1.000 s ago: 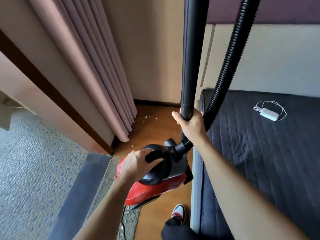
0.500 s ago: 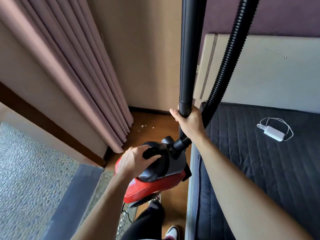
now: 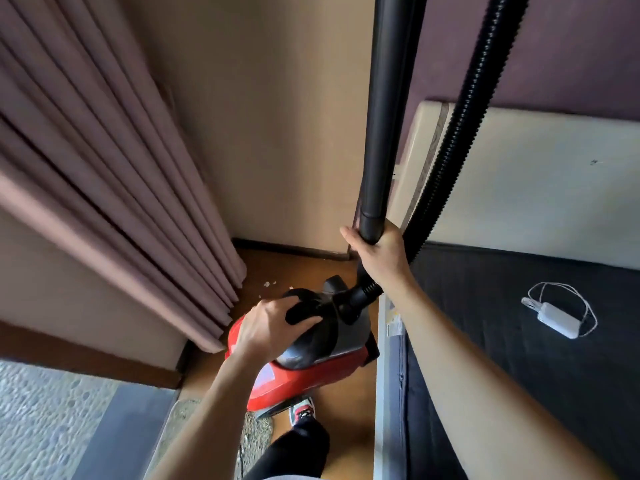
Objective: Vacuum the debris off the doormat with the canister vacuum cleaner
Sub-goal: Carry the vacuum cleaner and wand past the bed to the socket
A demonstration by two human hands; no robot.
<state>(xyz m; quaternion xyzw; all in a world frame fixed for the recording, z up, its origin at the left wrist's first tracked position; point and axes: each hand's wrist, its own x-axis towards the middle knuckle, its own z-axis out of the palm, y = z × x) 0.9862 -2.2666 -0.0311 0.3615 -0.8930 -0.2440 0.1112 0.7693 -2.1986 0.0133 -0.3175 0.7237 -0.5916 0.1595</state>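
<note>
Canister vacuum, left hand clamping handle, right hand gripping wand, narrow floor between curtain and bed

Pleated mauve curtain at left, reaching the wooden floor. Beige wall behind, dark baseboard at its foot. Right: dark quilted mattress against cream headboard, purple wall above. White charger lies on the mattress. Pebbled flooring lower left.

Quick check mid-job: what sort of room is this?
Most likely a bedroom: a dark quilted mattress with a pale headboard on the right, long pink curtains on the left, and a wooden floor between them.
</note>
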